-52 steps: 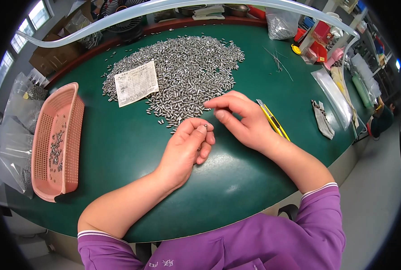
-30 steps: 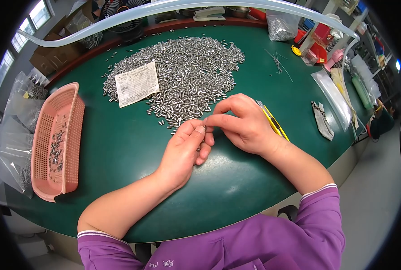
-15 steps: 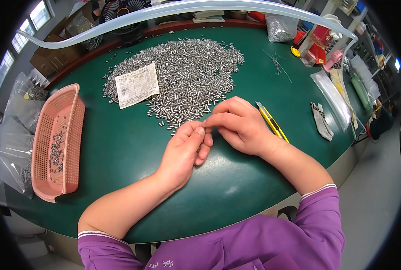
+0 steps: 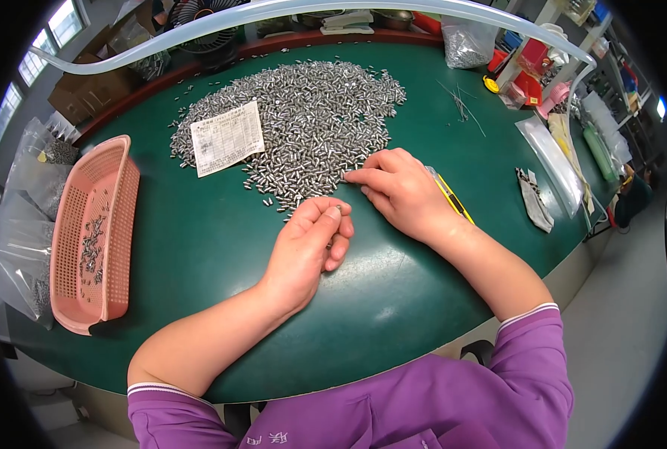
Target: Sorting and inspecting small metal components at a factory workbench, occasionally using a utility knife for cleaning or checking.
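A wide heap of small silver metal pins [image 4: 311, 112] covers the far middle of the green table. My left hand [image 4: 311, 236] is closed just in front of the heap, thumb pressed against the curled fingers. What it holds is mostly hidden, with only a tiny bit showing at the fingertips. At the heap's near right edge, my right hand [image 4: 401, 187] has its fingers curled and its fingertips among the pins. Whatever lies between those fingertips is too small to name. A printed paper slip [image 4: 228, 138] rests on the heap's left side.
On the left stands a pink perforated basket [image 4: 116, 247] with some small metal parts inside, beside clear bags [image 4: 19, 262]. A yellow utility knife [image 4: 453, 196] lies by my right wrist. Farther right are a cloth glove [image 4: 534, 202], thin wires [image 4: 460, 105] and plastic sleeves [image 4: 554, 161].
My right hand has parted from the left fingertips and moved away to the heap's edge. My left hand stays closed in nearly the same place.
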Tool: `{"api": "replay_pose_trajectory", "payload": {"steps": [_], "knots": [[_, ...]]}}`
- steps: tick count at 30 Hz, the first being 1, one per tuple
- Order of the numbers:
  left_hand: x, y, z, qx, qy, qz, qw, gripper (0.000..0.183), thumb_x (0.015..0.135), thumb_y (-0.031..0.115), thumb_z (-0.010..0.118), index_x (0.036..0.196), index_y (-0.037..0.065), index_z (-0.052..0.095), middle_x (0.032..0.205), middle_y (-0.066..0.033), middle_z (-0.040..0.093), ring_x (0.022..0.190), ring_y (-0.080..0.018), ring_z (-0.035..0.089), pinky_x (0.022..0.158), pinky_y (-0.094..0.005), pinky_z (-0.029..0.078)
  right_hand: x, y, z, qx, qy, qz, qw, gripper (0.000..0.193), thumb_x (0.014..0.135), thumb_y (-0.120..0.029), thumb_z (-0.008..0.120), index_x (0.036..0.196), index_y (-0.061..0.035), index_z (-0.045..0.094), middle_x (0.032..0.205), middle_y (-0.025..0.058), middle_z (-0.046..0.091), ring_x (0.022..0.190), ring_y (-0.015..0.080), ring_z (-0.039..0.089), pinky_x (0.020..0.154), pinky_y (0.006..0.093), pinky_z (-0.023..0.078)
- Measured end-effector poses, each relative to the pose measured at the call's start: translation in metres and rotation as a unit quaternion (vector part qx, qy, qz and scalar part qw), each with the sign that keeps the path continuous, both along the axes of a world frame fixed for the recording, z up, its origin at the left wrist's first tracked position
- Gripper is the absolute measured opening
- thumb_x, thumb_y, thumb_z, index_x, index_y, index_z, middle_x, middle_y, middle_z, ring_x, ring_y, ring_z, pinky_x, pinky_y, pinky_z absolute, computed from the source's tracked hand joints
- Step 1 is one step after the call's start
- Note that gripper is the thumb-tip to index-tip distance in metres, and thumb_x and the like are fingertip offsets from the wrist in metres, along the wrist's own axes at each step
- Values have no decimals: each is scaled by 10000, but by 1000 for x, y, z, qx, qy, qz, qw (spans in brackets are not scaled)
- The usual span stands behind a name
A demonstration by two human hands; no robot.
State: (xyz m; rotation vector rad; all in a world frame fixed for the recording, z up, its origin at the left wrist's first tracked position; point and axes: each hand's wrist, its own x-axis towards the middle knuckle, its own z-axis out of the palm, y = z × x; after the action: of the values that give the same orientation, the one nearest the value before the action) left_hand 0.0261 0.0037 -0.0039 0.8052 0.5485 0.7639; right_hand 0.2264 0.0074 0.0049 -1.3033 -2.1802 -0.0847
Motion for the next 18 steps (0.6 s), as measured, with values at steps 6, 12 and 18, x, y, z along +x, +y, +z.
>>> {"api": "replay_pose_trajectory", "payload": {"steps": [6,12,18], "knots": [[0,0,-2,13,-3,-4,1000,143,988,160,441,1068,57,501,836,-27,542,590,-64,434,490,-205,339,-2,-4,8,-11,-5,-11,1000,150,744,-74,691,886,-107,655,869,39,586,839,252,568,712,373,483],[1,0,0,17,5,-2,1000,143,991,156,437,1072,59,504,842,-29,548,585,-59,430,487,-199,337,0,-2,1,-34,15,-33,999,95,747,-104,685,816,-99,620,833,51,574,832,265,558,729,396,465],[0,0,-1,16,-3,-3,1000,142,990,153,440,1072,56,504,841,-29,547,584,-58,429,486,-199,340,-4,-2,3,-38,28,4,999,91,777,-67,666,860,-65,629,821,69,593,797,276,569,717,379,473]]}}
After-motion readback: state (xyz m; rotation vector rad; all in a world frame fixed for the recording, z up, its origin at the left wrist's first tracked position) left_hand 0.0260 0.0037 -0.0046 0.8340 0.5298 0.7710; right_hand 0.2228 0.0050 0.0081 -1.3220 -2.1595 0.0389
